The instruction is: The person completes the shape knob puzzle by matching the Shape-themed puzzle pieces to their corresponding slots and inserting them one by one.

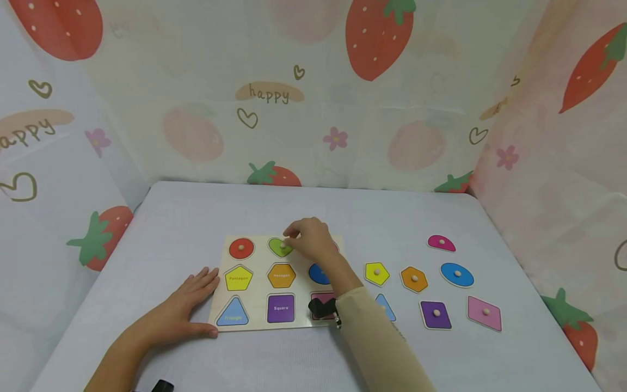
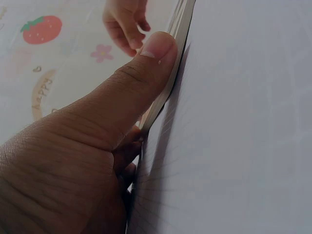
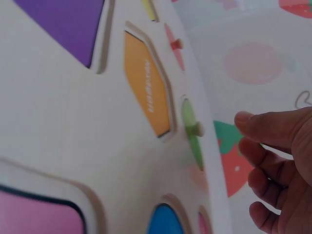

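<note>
A wooden shape puzzle board (image 1: 257, 283) lies on the table, with a red circle piece (image 1: 241, 249) and a green heart piece (image 1: 279, 248) in its top row. My right hand (image 1: 312, 238) hovers beside the heart. In the right wrist view, a gap separates the thumb and loosely bent fingers from the heart's knob (image 3: 197, 129), and nothing is in them. Spread at the board's left edge, my left hand (image 1: 183, 305) touches it with fingertips and thumb (image 2: 158, 48). My right forearm partly hides the board's right column.
Right of the board lie loose knobbed pieces: a yellow pentagon (image 1: 376, 274), orange hexagon (image 1: 413, 279), blue oval (image 1: 457, 274), magenta half circle (image 1: 441, 243), purple square (image 1: 435, 315), pink parallelogram (image 1: 484, 313) and a partly hidden blue triangle (image 1: 386, 307). Strawberry-print curtains (image 1: 318, 130) surround the table.
</note>
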### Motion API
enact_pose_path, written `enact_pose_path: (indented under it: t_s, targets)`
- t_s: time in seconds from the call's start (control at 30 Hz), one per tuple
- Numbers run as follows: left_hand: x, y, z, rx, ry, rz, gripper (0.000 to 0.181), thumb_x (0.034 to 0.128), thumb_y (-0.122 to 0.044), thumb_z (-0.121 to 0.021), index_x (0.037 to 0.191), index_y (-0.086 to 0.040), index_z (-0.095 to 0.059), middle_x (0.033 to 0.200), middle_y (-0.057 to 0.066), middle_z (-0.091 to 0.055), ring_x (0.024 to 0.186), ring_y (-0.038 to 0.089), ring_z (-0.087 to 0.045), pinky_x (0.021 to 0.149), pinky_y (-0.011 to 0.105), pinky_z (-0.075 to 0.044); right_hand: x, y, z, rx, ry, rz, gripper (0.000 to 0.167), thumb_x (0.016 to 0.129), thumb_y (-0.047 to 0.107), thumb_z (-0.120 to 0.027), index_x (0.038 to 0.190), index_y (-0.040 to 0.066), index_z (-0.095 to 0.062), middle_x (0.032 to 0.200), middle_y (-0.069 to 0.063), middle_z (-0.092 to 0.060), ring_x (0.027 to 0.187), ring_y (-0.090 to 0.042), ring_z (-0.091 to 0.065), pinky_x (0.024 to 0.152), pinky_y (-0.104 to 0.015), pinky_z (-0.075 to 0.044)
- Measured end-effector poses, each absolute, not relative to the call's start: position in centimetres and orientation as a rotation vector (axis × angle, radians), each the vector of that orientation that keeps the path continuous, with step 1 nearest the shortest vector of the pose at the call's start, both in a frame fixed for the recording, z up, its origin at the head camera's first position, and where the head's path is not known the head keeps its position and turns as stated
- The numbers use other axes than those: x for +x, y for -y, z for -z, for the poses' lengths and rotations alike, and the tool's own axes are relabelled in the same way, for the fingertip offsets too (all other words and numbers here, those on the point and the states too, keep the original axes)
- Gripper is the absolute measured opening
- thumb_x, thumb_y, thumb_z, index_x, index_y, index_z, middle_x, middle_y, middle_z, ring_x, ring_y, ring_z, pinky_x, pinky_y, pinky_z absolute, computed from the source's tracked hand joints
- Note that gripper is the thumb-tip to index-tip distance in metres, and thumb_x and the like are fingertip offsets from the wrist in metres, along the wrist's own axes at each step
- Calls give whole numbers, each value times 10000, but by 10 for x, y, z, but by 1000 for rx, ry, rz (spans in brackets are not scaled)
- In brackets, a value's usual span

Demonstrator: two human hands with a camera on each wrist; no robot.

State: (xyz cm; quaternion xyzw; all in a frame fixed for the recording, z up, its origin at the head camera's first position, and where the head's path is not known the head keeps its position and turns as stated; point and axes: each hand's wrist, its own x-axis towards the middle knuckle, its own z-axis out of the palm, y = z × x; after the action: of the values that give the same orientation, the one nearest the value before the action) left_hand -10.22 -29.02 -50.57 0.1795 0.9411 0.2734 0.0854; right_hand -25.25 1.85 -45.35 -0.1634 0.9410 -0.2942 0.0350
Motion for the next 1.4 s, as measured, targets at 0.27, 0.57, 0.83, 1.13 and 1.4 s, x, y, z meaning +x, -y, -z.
enact_pose_path:
  t_s: [0.27,0.57,0.83,1.13,1.4]
  targets:
    - [-102,290,506,515,-2803,-811,1209,663,-729,-807,1603,-121,-351,1702,38,-253,1589,329,-120,1145,46,121,-243,-35,431,-619,-2946,901,206,945,272,-757,1119,168,-796,968,44,-732,1017,-193,-569,852,-349,-546]
    - [-101,290,505,536,-2819,-813,1201,669,-737,-795,1596,-107,-363,1696,56,-268,1583,344,-135,1134,34,127,-233,-61,412,-729,-3061,807,178,923,259,-783,1086,191,-806,943,57,-742,1046,-183,-574,938,-426,-504]
    - [-101,290,505,507,-2808,-802,1205,663,-733,-805,1601,-124,-357,1700,30,-257,1589,325,-124,1152,54,121,-224,-90,403,-778,-3083,831,177,911,242,-791,1079,189,-803,975,49,-737,1050,-191,-569,893,-411,-529]
    - [-101,288,506,471,-2786,-799,1212,658,-740,-804,1611,-153,-339,1708,-3,-232,1597,297,-100,1234,166,70,-215,-120,394,-770,-3076,869,192,916,219,-786,1103,178,-792,1006,25,-731,1092,-212,-565,923,-449,-530]
    - [-100,289,502,480,-2790,-812,1203,663,-733,-803,1605,-138,-351,1704,20,-246,1592,314,-114,1257,207,45,-213,-142,385,-820,-3043,909,222,911,194,-793,1133,189,-775,1043,-4,-732,1122,-211,-548,927,-455,-517]
